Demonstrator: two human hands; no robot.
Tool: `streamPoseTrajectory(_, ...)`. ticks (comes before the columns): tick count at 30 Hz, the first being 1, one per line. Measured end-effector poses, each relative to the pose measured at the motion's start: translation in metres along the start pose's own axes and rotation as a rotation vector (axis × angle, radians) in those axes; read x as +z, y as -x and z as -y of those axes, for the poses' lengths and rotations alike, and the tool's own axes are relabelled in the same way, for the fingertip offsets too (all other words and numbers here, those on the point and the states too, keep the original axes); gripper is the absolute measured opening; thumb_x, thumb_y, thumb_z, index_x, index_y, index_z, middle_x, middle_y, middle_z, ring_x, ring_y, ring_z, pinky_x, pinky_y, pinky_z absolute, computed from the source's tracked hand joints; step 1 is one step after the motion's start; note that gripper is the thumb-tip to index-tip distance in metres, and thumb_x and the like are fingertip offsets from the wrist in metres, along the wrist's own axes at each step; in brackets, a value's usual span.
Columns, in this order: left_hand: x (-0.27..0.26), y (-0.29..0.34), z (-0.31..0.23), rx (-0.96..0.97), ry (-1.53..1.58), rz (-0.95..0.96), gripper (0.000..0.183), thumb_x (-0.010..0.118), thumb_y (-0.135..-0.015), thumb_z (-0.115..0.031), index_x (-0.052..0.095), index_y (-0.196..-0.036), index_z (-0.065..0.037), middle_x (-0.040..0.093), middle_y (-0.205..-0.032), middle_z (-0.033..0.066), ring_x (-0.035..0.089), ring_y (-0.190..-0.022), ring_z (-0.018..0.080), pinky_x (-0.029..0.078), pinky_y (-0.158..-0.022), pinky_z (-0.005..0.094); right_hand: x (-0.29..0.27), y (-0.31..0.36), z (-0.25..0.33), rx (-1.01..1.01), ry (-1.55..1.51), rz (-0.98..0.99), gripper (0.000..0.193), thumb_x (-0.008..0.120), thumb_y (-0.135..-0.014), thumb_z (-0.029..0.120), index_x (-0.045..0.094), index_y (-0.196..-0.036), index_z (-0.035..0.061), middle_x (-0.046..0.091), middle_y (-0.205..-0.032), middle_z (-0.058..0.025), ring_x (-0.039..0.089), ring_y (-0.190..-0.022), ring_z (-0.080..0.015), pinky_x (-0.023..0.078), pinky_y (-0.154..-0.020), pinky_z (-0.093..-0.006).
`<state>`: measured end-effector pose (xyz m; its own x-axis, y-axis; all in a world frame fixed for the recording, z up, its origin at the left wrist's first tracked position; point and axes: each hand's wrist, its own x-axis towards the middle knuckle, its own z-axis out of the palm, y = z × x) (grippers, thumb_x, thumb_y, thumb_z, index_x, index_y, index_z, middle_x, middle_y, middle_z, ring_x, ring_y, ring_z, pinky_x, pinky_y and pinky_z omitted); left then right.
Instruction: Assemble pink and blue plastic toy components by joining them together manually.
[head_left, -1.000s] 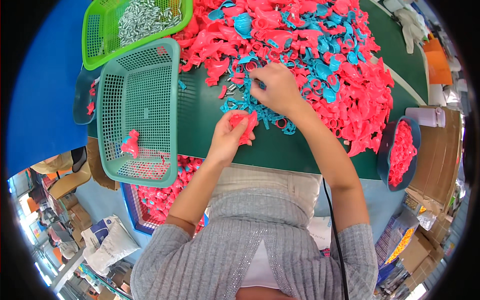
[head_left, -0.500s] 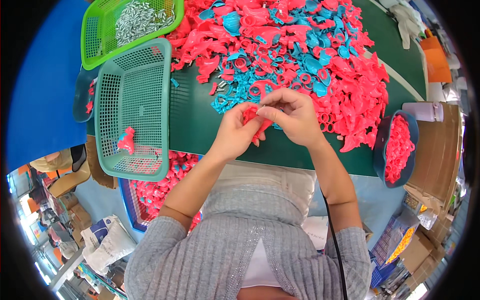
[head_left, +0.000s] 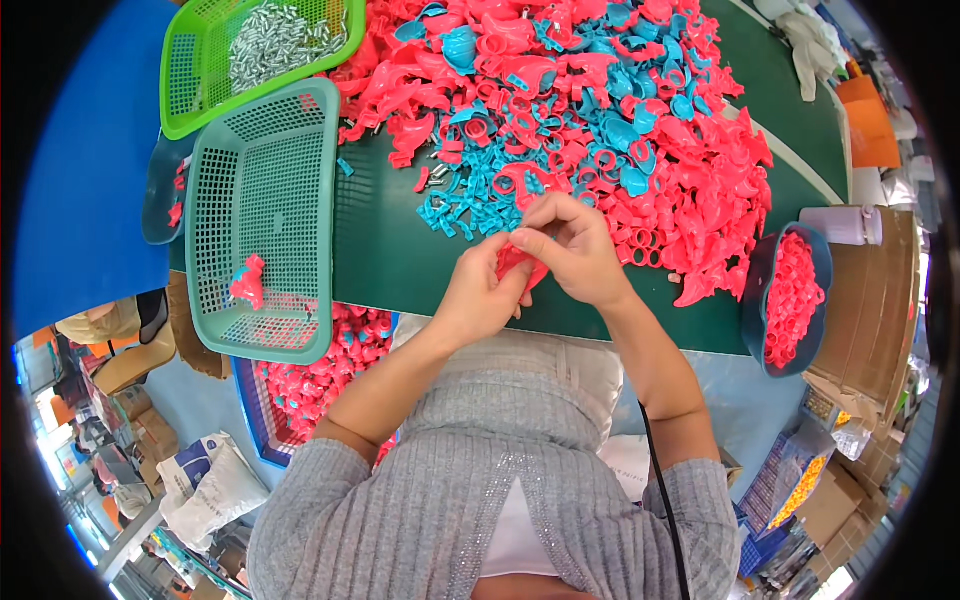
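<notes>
Hands, left [head_left: 482,296] and right [head_left: 572,248], each grip clamped on pink plastic piece [head_left: 517,262].

glossy pink plastic part [head_left: 522,262] in hands | heap of glossy pink and blue plastic pieces [head_left: 610,110] | teal plastic mesh basket [head_left: 262,220] | shiny metal bits [head_left: 275,40], far left | matt green tabletop [head_left: 390,250] | grey ribbed knit sleeves [head_left: 300,510]

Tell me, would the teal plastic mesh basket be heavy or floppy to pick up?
Probably light: the teal plastic mesh basket is mostly holes and holds only one small pink plastic piece. Likely stiff, since its rim keeps a firm shape. It overhangs the green table, so it might tip.
</notes>
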<state>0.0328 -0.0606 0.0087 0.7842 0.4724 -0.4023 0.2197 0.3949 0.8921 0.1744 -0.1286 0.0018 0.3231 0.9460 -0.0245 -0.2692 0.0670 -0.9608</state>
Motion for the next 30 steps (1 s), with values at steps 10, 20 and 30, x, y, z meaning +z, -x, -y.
streamPoseTrajectory(10, -0.053, -0.007, 0.031, -0.089, 0.333, -0.109, 0.016, 0.057, -0.092, -0.009, 0.054, -0.106, -0.001, 0.065, -0.088, 0.0109, 0.057, -0.060, 0.0113, 0.047, -0.049, 0.0247, 0.003, -0.039, -0.022, -0.475, 1.276, -0.068, 0.019, 0.076, -0.065, 0.014, 0.067, -0.079, 0.0058, 0.058, -0.088, -0.0056, 0.053, -0.087, -0.0265, 0.042, -0.072, -0.0383)
streamPoseTrajectory(20, -0.061, -0.004, 0.043, -0.123, 0.376, -0.096, 0.019, 0.054, -0.092, -0.005, 0.053, -0.110, -0.001, 0.066, -0.092, 0.0146, 0.058, -0.061, 0.0130, 0.047, -0.051, 0.0257, 0.015, -0.045, -0.028, -0.478, 1.339, -0.045, 0.016, 0.073, -0.068, 0.010, 0.064, -0.080, 0.0052, 0.059, -0.095, -0.0080, 0.055, -0.095, -0.0275, 0.041, -0.080, -0.0402)
streamPoseTrajectory(30, -0.023, -0.014, 0.014, -0.066, 0.376, -0.031, 0.015, 0.053, -0.093, -0.006, 0.054, -0.107, -0.001, 0.061, -0.080, 0.0060, 0.059, -0.064, 0.0124, 0.048, -0.053, 0.0256, 0.012, -0.009, 0.012, -0.607, 1.283, -0.139, 0.022, 0.072, -0.067, -0.001, 0.063, -0.086, 0.0018, 0.063, -0.103, -0.0113, 0.059, -0.101, -0.0297, 0.048, -0.081, -0.0396)
